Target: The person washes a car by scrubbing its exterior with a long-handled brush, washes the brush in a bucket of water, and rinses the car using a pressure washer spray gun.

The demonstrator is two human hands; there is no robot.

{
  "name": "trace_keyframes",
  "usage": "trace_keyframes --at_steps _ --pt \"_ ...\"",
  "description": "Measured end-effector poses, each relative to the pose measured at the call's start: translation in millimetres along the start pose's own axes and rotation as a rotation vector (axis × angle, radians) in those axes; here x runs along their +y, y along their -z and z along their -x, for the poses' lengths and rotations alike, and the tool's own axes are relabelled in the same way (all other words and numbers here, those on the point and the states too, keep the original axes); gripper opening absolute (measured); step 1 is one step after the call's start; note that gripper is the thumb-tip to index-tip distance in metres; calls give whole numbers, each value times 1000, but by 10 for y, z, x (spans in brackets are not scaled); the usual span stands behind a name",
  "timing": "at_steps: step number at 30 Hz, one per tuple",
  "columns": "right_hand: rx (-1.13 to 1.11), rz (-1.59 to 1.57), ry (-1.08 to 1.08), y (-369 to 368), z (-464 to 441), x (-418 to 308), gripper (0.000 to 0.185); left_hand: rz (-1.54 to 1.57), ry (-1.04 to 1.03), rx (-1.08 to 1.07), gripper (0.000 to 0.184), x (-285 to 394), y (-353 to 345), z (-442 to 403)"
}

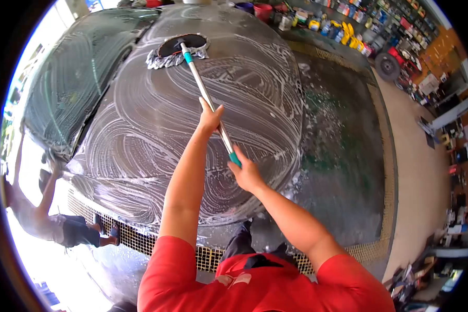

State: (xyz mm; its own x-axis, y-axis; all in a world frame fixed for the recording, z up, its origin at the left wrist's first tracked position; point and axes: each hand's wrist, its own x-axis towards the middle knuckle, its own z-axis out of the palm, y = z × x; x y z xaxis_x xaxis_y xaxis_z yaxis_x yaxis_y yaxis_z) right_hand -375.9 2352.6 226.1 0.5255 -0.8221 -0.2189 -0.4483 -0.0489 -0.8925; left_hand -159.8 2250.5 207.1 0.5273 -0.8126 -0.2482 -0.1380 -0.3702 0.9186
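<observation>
A mop (202, 86) with a silver pole, green collars and a fluffy grey-white head reaches across a soapy dark car hood (156, 109). Partway down the pole, my left hand (210, 117) is closed around it. My right hand (246, 170) grips the green end of the handle, nearer to me. The mop head (181, 48) rests on the far part of the hood, close to the windshield (83, 73), which is also streaked with foam. Swirls of suds cover the hood.
Another person (47, 213) stands at the car's left side, an arm raised to it. Yellow grating (132, 236) edges the wet floor (343, 171). Bottles (348, 34) line the back right, near a small wheel (387, 66). Cluttered shelves (460, 208) run along the right.
</observation>
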Motion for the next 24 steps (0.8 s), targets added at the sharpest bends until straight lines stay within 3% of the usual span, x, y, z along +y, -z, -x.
trace_keyframes --at_steps 2,4,6,7,8,9,10,12,15,17,19,20,22,23,24 --pt "153 -6 219 114 616 546 61 28 -29 -27 113 -82 -276 129" --pt "66 41 -48 469 1326 855 62 58 33 -119 114 -228 -726 296" --pt "106 66 -83 839 2017 1108 64 278 -323 22 99 -647 -1337 281" --pt "108 98 -110 1022 2383 1290 65 502 -233 -111 75 -458 -1493 657" --pt "109 127 -135 1198 2738 1467 65 600 -303 -163 58 -432 -1745 991" --pt "86 170 -265 1391 3056 1465 66 567 -120 -254 56 -327 -1893 1420" --pt "61 213 -392 1593 3367 1459 66 710 -154 -298 52 -774 -2365 1612" --pt "10 244 -577 1862 4078 1866 69 749 50 -429 47 -938 -2832 2372" --pt "103 143 -478 2069 4843 2151 70 596 295 -473 45 -918 -3302 3089" --pt "168 -47 -491 2205 4988 2419 71 508 389 -474 44 -927 -3706 3129" --pt "163 101 -449 2472 4707 2701 71 507 402 -472 37 -874 -4212 2773" --pt "100 21 -636 2666 4445 2821 69 470 388 -507 36 -971 -4502 2473" --pt "104 18 -498 3012 3780 2642 70 446 428 -588 21 -790 -4875 1781" --pt "128 -35 -402 3133 3514 2692 72 558 423 -444 19 -557 -5007 1619" --pt "150 -82 -288 3229 3284 2746 74 460 537 -376 19 -437 -5113 1339"
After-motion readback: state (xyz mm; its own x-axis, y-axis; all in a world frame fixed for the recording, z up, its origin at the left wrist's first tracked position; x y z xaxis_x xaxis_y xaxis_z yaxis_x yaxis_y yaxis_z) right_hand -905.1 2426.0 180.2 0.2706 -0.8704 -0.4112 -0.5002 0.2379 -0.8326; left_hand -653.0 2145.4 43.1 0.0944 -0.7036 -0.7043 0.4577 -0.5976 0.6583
